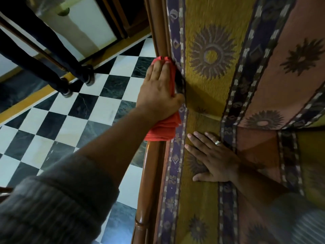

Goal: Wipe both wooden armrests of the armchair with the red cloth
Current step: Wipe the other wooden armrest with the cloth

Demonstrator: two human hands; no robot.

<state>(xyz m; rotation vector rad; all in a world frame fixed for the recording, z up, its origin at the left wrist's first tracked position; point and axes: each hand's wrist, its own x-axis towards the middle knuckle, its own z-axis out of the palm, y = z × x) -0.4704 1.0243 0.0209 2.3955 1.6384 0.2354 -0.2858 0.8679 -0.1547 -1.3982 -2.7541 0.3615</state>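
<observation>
On the armrest: our left hand lies flat on the red cloth and presses it against the wooden armrest; the fingers point toward 12 o'clock, close together, and the thumb hooks over the inner edge at 3 o'clock.
Grip, left: clamped on the cloth, pressing with the palm more than pinching.
Grip, right: our right hand is open, fingers spread, flat on the yellow cushion at 5 o'clock from the cloth; it holds nothing.
Cloth position: folded in several layers, one bunch showing at 12 o'clock past the fingertips, one thick fold hanging out at 6 o'clock under the wrist.
Cloth handling: we judge it soft, light and limp; it will slide or unfold if we press only one corner, so the wide palm over the middle is the good place to hold.
Armrest handling: rounded, glossy, stiff wood; probably slippery, so the cloth should wrap a little around the curve.
Surroundings: checkered floor at 9 o'clock.
Progress: this armrest is under work; the other armrest is not in view.
</observation>
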